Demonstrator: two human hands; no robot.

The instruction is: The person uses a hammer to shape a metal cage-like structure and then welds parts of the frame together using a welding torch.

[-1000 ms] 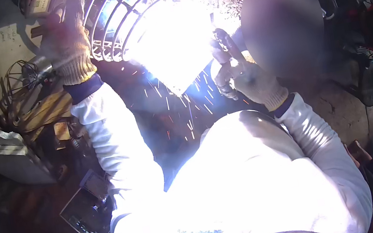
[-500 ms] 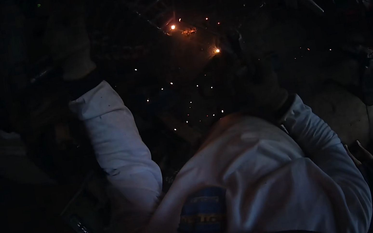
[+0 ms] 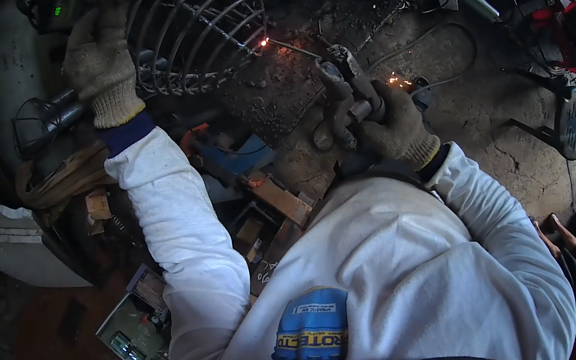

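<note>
Wire cage (image 3: 197,32) stays steadied by your gloved left hand (image 3: 100,63); keep your right hand (image 3: 381,124) clamped firmly on the electrode holder (image 3: 348,84).

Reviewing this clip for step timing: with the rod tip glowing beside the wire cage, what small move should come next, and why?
Probably ease the rod tip back onto the wire cage joint. The right hand holds the electrode holder with its rod pointing at the cage's lower right rim, and the left hand grips the cage's left side. A few sparks glow there, no arc.
</note>
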